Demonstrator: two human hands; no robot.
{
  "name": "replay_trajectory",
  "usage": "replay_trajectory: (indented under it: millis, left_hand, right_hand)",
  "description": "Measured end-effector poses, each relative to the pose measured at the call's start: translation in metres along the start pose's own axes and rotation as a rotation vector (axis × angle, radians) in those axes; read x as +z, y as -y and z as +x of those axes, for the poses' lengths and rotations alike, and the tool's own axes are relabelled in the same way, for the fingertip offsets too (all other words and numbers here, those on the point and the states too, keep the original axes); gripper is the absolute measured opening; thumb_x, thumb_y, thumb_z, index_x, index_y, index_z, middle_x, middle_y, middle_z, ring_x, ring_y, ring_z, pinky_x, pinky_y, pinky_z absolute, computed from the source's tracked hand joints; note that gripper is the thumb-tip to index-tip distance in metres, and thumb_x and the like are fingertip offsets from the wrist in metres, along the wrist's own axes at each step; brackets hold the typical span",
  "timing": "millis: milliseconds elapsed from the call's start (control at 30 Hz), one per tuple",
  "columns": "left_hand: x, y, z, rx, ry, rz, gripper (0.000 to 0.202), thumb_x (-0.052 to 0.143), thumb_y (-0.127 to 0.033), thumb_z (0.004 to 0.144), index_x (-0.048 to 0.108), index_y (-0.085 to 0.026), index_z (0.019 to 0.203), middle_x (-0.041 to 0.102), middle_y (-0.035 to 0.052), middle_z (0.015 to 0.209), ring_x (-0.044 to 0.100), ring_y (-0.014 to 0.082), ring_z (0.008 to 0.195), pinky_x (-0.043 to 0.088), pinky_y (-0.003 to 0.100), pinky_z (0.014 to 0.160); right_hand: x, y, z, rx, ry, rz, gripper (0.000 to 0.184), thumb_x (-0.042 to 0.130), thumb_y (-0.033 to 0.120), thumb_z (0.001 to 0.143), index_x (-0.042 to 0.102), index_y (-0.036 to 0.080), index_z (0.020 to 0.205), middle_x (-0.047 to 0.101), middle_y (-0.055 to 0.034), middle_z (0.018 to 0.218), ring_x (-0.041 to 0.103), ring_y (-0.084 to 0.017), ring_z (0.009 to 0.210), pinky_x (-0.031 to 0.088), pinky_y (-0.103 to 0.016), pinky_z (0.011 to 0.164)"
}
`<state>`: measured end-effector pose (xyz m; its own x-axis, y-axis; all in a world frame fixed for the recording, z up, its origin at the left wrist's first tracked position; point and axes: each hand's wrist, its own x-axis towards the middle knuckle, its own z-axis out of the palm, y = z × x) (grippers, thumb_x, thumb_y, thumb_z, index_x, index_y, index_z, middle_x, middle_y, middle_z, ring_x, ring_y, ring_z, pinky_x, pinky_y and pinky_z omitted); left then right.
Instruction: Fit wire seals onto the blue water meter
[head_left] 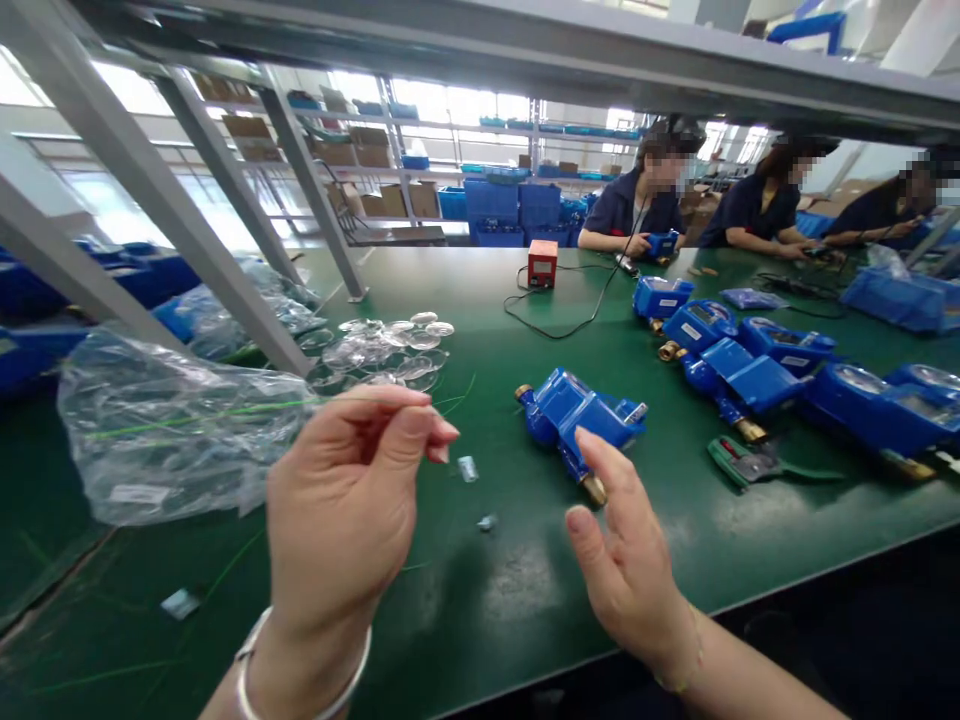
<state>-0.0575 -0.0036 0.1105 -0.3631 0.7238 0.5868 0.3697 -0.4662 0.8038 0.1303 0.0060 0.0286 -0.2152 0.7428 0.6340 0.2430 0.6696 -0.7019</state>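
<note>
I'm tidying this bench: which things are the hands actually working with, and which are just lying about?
In use: left hand pinching a thin green wire; right hand, open, beside the nearest blue meter; small metal pieces between them.
Lying about: plastic bag; clear discs; row of blue meters; red box; green tool.

No text, number or brand can be read anywhere in view.

- Plastic bag [187, 440]: white sticker [139, 493] low on its front, print too blurred to read.
- Red box [541, 262], mid-table: pale display panel on its face, no digits made out.
- Blue meter [577, 415] just beyond the right hand [630, 570]: small light plate at one end, marks too small to tell.
- Row of blue meters [750, 360] further right: pale dial faces and tags, nothing legible.
- Cardboard boxes [390, 200] on far shelves: no print made out.
- Small slip [180, 603] on the green table [487, 600]: blank or blurred, cannot tell.
</note>
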Motion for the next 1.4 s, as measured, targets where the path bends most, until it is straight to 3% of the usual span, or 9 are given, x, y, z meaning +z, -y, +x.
replay_trajectory:
  millis: [200, 400, 533, 700, 867, 1000, 1133, 1267, 1400]
  left_hand:
    - [0.056, -0.013, -0.017, 0.013, 0.494, -0.170, 0.009, 0.063, -0.015, 0.080, 0.067, -0.022, 0.082, 0.062, -0.0014, 0.082, 0.059, 0.0109, 0.077, 0.048, 0.021, 0.069]
    - [0.077, 0.023, -0.023, -0.004, 0.485, -0.038, 0.016, 0.061, -0.024, 0.082, 0.064, -0.023, 0.098, 0.057, 0.0018, 0.091, 0.057, 0.0143, 0.083, 0.048, 0.027, 0.075]
    - [0.071, 0.057, -0.048, -0.085, 0.677, 0.115, 0.058, 0.060, -0.024, 0.082, 0.032, -0.026, 0.133, 0.049, 0.0077, 0.123, 0.051, 0.0198, 0.109, 0.044, 0.039, 0.094]
    - [0.047, 0.079, -0.074, 0.085, 0.866, 0.576, 0.040, 0.052, -0.020, 0.086, 0.042, -0.027, 0.124, 0.049, 0.0063, 0.120, 0.053, 0.0203, 0.098, 0.044, 0.041, 0.090]
    - [0.004, 0.091, -0.050, 0.234, 1.039, 0.944, 0.028, 0.036, -0.007, 0.087, 0.058, -0.023, 0.090, 0.057, 0.0019, 0.088, 0.056, 0.0183, 0.082, 0.042, 0.037, 0.080]
    - [-0.060, 0.128, 0.006, 0.218, 0.882, 1.249, 0.031, 0.033, -0.014, 0.085, 0.058, -0.017, 0.103, 0.058, 0.0091, 0.091, 0.059, 0.0239, 0.073, 0.046, 0.040, 0.067]
    - [-0.105, 0.140, 0.049, 0.108, 0.725, 1.330, 0.059, 0.049, -0.040, 0.074, 0.049, -0.007, 0.122, 0.057, 0.0181, 0.106, 0.061, 0.0354, 0.085, 0.049, 0.047, 0.070]
    - [-0.062, 0.091, 0.045, 0.255, 0.416, 1.281, 0.055, 0.032, -0.045, 0.084, 0.045, -0.013, 0.127, 0.052, 0.0153, 0.116, 0.052, 0.0394, 0.106, 0.040, 0.056, 0.088]
    - [0.035, 0.065, 0.039, 0.432, 0.676, 0.930, 0.048, 0.045, -0.031, 0.087, 0.036, -0.024, 0.134, 0.033, 0.0086, 0.143, 0.034, 0.0261, 0.129, 0.029, 0.044, 0.106]
  right_hand:
    - [-0.022, 0.006, 0.028, 0.145, -0.019, 0.404, 0.033, 0.041, 0.029, 0.093, 0.041, 0.026, 0.127, 0.058, -0.0040, 0.106, 0.059, -0.015, 0.088, 0.051, -0.031, 0.075]
    - [-0.027, -0.010, 0.027, 0.308, -0.119, 0.400, 0.013, 0.055, 0.030, 0.087, 0.063, 0.020, 0.092, 0.057, 0.0003, 0.077, 0.051, -0.010, 0.069, 0.041, -0.023, 0.062]
    - [-0.018, -0.010, 0.048, 0.424, -0.210, 0.888, 0.017, 0.054, 0.036, 0.088, 0.059, 0.020, 0.086, 0.043, 0.0058, 0.060, 0.031, -0.005, 0.048, 0.026, -0.019, 0.045]
    - [-0.009, 0.002, 0.077, 0.408, -0.198, 1.109, 0.016, 0.057, 0.036, 0.085, 0.056, 0.020, 0.080, 0.045, 0.0053, 0.062, 0.034, -0.005, 0.049, 0.027, -0.018, 0.046]
    - [-0.030, 0.000, 0.088, 0.298, -0.313, 0.967, 0.015, 0.057, 0.037, 0.084, 0.056, 0.022, 0.082, 0.046, 0.0049, 0.065, 0.039, -0.007, 0.053, 0.033, -0.020, 0.049]
    - [-0.062, -0.006, 0.072, 0.166, -0.432, 0.496, 0.014, 0.057, 0.035, 0.085, 0.061, 0.022, 0.085, 0.046, 0.0039, 0.065, 0.041, -0.008, 0.055, 0.033, -0.022, 0.050]
    - [-0.081, -0.015, 0.046, 0.095, -0.225, -0.176, 0.012, 0.056, 0.029, 0.086, 0.066, 0.022, 0.089, 0.054, 0.0002, 0.073, 0.050, -0.013, 0.068, 0.040, -0.027, 0.063]
    - [-0.078, -0.030, 0.037, 0.021, -0.039, -0.524, 0.014, 0.053, 0.027, 0.088, 0.066, 0.021, 0.088, 0.055, -0.0017, 0.074, 0.050, -0.016, 0.073, 0.040, -0.031, 0.070]
    - [-0.065, -0.044, 0.033, 0.134, -0.213, -0.327, 0.018, 0.050, 0.032, 0.089, 0.063, 0.019, 0.087, 0.056, -0.0018, 0.077, 0.051, -0.015, 0.071, 0.041, -0.029, 0.065]
